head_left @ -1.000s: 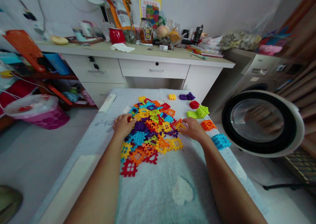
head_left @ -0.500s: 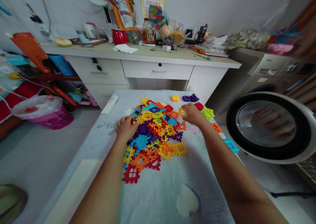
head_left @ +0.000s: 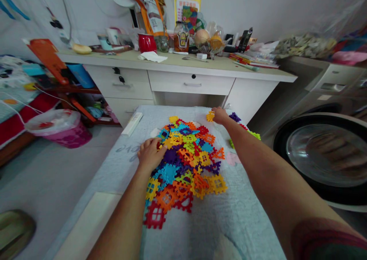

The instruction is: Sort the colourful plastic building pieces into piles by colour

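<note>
A heap of colourful plastic interlocking tiles [head_left: 187, 159], many with window cut-outs, lies on a cloth-covered table. At its left edge rests my left hand [head_left: 150, 152], fingers bent and thumb apart, touching the tiles there; a small reddish bit shows between thumb and forefinger. My right hand [head_left: 221, 116] reaches to the far right of the table, its fingertips closed on a yellow tile [head_left: 210, 116]. Whether a second yellow tile lies beneath is hard to see. Beyond that hand sit purple tiles [head_left: 234, 117]; green tiles [head_left: 254, 135] are partly covered by my forearm.
A white narrow box [head_left: 132, 124] lies at the table's far left corner. Behind stands a white desk [head_left: 172, 66] with a red pot, jar and other items. The round open door [head_left: 321, 157] of a washing machine is on the right; a pink bin [head_left: 61, 132] stands left.
My right hand has moved away from me with the yellow tile, to where a yellow tile lay at the far side. My left hand stays at the heap. The view has shifted slightly.
</note>
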The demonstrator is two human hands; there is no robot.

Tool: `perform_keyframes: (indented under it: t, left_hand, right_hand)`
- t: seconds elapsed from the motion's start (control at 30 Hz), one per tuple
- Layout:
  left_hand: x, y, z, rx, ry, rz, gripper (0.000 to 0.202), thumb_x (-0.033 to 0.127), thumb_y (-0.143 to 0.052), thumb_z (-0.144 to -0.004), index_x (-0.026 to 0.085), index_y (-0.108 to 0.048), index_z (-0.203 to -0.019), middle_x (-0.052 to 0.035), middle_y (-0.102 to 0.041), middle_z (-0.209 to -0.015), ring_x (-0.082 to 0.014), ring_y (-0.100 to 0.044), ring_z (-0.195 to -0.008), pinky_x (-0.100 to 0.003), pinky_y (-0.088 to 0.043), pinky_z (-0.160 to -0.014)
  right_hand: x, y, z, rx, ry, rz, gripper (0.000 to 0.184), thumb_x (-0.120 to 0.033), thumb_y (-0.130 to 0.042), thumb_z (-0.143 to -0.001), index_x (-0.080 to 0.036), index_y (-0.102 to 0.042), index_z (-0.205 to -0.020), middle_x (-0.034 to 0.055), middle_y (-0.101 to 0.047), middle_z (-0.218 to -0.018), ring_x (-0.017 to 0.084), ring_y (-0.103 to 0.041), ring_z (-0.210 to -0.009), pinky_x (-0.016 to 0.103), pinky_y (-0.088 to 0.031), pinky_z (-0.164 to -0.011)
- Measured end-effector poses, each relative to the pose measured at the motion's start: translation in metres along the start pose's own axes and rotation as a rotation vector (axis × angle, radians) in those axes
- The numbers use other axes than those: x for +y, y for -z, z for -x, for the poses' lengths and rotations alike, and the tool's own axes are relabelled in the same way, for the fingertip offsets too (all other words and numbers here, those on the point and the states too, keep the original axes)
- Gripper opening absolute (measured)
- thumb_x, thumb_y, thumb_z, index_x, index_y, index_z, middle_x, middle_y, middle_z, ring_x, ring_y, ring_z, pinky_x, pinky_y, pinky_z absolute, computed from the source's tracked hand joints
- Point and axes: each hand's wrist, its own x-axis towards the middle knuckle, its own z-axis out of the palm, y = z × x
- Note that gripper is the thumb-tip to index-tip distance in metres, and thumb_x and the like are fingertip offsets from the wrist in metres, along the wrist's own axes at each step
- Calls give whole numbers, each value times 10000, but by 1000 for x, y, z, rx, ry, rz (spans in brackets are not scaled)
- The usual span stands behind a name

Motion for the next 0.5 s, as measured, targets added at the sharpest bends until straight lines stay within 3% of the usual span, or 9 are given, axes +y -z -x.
perform_keyframes:
  t: [0.23,0.33,0.4,0.5]
  left_hand:
    - [-2,-1,-1,4,0,5,511,512,-483,-893,329,-588,-1359,-83,-535,-1426,-339,-444,-1335,-497,-372,-1090]
    - [-2,-1,-1,8,-5,14,518,512,-490,-890,322,-588,-1362,-89,-533,-1431,-346,-443,-1333,-510,-370,-1090]
    - [-1,0,0,8,-5,23,513,510,-496,-890,325,-592,-1359,-89,-537,-1429,-346,-444,-1338,-513,-369,-1095]
    - [1,3,0,5,22,57,511,525,-476,-908,329,-586,-1367,-88,-544,-1432,-336,-454,-1347,-510,-365,-1111]
  right_hand:
    - [-1,-6,3,-3,-23,-16,479,-94,-601,-825,-120,-622,-1304,201,-618,-1305,308,-586,-1181,389,-449,-1015]
    - [-8,-3,20,153,-1,-98,491,-104,-553,-850,-127,-606,-1338,179,-576,-1391,288,-552,-1243,378,-422,-1062]
    - [-18,-2,34,214,52,-208,409,-148,-526,-886,-125,-649,-1276,159,-634,-1319,263,-585,-1196,354,-431,-1047]
    - [-40,-4,50,81,172,-383,317,-254,-476,-962,-142,-713,-1141,111,-726,-1136,222,-654,-1048,319,-472,-968]
